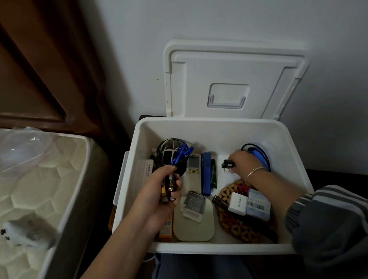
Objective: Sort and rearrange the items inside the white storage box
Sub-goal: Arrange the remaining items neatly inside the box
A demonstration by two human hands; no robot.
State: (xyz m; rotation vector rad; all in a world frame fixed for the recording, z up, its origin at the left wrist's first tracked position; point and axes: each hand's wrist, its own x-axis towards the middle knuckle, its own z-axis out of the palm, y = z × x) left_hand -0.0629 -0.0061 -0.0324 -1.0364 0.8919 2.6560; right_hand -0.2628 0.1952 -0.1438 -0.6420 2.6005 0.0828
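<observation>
The white storage box (207,119) stands open in front of me, its lid (228,71) leaning on the wall behind. My left hand (163,195) grips a bundle of batteries (168,189) above the box's left side. My right hand (243,162) pinches a small black battery pack (228,165) near the box's back right, by a coiled blue cable (260,155). Inside lie a black mesh cup with cables and blue pens (175,153), a white remote (193,171), a blue stapler (206,173), a beige pad (193,223), a woven mat (239,224) and a white charger (237,204).
A mattress (30,193) with a clear plastic bag (22,148) and a small white gadget (26,233) lies to the left. A brown wooden headboard (21,63) stands behind it. A dark table surface (333,176) shows right of the box. My lap (198,271) is under the box's front edge.
</observation>
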